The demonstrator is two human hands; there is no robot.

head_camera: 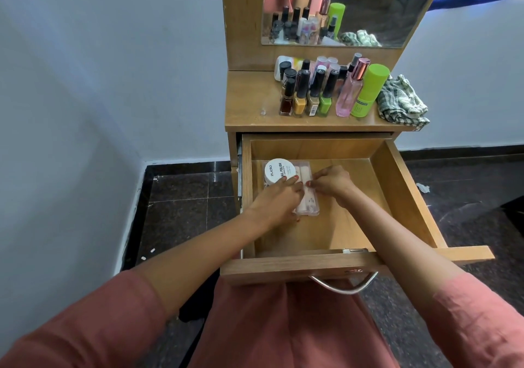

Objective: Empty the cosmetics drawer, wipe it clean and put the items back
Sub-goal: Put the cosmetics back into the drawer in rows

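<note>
The white jar (pixel 279 170) rests at the far end of the clear case (pixel 309 210), whether in it or on it is unclear. If the case tilts while being shifted, the jar would likely slide off into the drawer (pixel 402 186). The left hand (pixel 279 197) curls over the case's left side, thumb at its near end. The right hand (pixel 331 182) pinches its right edge with bent fingertips. The case lies just left of the frame's centre, on the drawer floor by the left wall. It looks shallow, oblong and see-through, with pale pink items inside. The nail polish bottles (pixel 306 92) crowded at upper centre could topple if knocked.
</note>
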